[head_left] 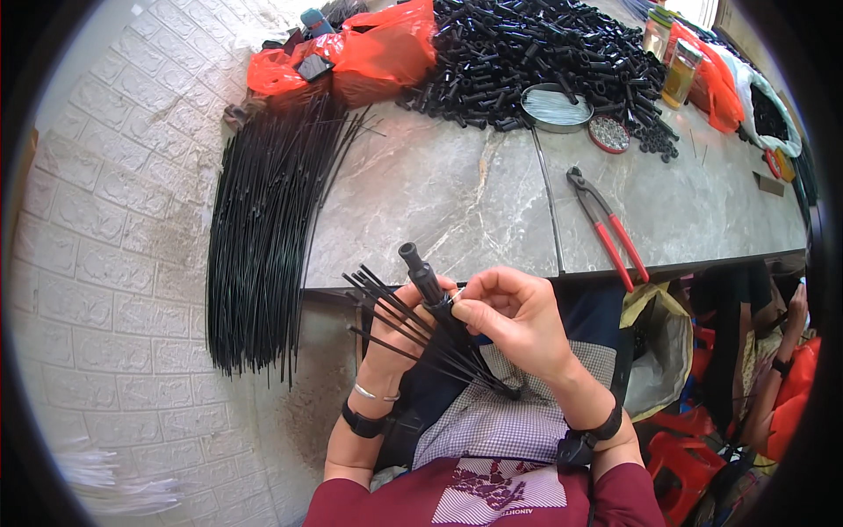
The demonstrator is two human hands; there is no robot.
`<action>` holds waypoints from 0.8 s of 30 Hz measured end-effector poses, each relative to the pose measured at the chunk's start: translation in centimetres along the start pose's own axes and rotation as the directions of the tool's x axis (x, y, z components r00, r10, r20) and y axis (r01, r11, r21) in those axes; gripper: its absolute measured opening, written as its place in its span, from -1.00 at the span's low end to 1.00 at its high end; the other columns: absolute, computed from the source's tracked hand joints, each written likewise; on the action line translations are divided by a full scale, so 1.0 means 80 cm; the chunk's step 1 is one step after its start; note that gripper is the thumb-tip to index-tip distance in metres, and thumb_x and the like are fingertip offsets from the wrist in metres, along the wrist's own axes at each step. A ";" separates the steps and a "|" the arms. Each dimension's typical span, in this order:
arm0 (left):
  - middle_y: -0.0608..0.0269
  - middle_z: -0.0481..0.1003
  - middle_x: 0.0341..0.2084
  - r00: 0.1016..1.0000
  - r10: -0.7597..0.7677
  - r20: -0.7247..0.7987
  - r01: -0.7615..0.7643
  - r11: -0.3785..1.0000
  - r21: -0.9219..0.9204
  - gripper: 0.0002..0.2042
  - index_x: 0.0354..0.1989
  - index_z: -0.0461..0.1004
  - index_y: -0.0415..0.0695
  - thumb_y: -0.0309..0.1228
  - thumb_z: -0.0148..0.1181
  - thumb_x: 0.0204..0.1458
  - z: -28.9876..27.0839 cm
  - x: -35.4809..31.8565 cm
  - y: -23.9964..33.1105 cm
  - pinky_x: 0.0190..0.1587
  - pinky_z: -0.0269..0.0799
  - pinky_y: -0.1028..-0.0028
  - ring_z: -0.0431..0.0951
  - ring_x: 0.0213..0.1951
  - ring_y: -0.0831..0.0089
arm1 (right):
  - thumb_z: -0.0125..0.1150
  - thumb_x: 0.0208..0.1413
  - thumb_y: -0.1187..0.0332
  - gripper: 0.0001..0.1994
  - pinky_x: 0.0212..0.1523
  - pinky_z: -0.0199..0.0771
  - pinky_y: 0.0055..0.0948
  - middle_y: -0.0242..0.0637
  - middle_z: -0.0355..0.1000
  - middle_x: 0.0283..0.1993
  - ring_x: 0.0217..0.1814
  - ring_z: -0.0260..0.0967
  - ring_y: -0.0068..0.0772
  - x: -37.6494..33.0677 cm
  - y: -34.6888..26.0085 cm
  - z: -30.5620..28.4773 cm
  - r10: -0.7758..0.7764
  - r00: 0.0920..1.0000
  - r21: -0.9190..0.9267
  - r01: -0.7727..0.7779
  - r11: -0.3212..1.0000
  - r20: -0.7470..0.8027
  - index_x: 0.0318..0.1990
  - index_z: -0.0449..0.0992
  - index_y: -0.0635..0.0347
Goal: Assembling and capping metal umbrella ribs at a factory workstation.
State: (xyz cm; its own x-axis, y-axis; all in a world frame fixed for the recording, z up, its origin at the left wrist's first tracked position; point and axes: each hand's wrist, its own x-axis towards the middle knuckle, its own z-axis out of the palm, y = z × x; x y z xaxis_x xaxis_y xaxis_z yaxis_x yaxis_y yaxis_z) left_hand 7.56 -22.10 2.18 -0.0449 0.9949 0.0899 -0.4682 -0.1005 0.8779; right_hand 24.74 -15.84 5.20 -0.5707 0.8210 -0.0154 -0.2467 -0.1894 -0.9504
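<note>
Daylight is pouring in from the top right, and it is blowing out the far corner past the jars point(674, 54). The marble tabletop point(457, 189) is catching a soft sheen, no harsh glare. My hands are sitting in even light, my left hand point(395, 325) and right hand point(514, 316) both sharp, throwing only faint shadows onto my lap. The fisheye is bending the brick wall point(114, 255) and the table's edge, and a black rim is closing round everything. Bottom left is smearing into a pale blur.
</note>
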 end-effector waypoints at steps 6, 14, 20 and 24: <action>0.24 0.53 -0.31 0.997 0.011 -0.078 -0.009 0.999 0.031 -0.73 -0.04 0.41 -0.39 -0.48 0.12 0.13 0.014 0.001 -0.001 -0.33 0.40 0.67 0.50 -0.35 0.62 | 0.27 0.05 0.50 -0.86 -0.40 0.40 -0.72 -0.38 0.48 -0.38 -0.40 0.40 -0.73 0.007 -0.002 -0.009 0.044 0.997 0.052 -0.047 0.997 0.063 -0.29 0.46 0.36; 0.23 0.47 -0.29 0.998 -0.009 -0.060 0.013 0.998 0.069 -0.75 -0.08 0.42 -0.33 -0.45 0.12 0.12 0.001 0.001 -0.006 -0.25 0.36 0.63 0.44 -0.26 0.57 | 0.27 0.04 0.51 -0.86 -0.40 0.43 -0.70 -0.36 0.47 -0.38 -0.40 0.41 -0.70 0.012 -0.009 -0.013 0.064 0.992 0.040 -0.069 0.997 0.107 -0.29 0.44 0.37; 0.22 0.47 -0.28 1.000 0.011 -0.004 -0.011 0.997 0.077 -0.78 -0.11 0.44 -0.29 -0.43 0.10 0.13 0.007 0.007 -0.006 -0.12 0.44 0.56 0.48 -0.19 0.49 | 0.32 0.01 0.44 -0.77 -0.44 0.43 -0.69 -0.36 0.45 -0.38 -0.42 0.40 -0.69 0.022 -0.006 -0.022 0.132 0.977 0.069 -0.145 0.987 0.169 -0.26 0.41 0.36; 0.22 0.51 -0.26 0.999 0.024 -0.029 -0.022 0.996 0.090 -0.74 -0.06 0.43 -0.33 -0.41 0.11 0.15 0.005 0.011 -0.007 -0.13 0.43 0.59 0.51 -0.21 0.54 | 0.31 0.03 0.35 -0.72 -0.31 0.42 -0.62 -0.35 0.44 -0.32 -0.29 0.39 -0.63 0.030 0.027 -0.025 0.090 0.985 0.003 -0.092 0.996 0.147 -0.20 0.40 0.34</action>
State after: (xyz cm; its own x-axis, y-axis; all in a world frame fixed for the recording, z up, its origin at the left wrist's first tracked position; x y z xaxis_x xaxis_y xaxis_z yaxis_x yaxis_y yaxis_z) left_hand 8.14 -21.19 1.98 -0.0817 0.9919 0.0975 -0.3858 -0.1217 0.9145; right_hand 24.41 -13.15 2.49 -0.6995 0.7125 -0.0554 -0.1955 -0.2654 -0.9441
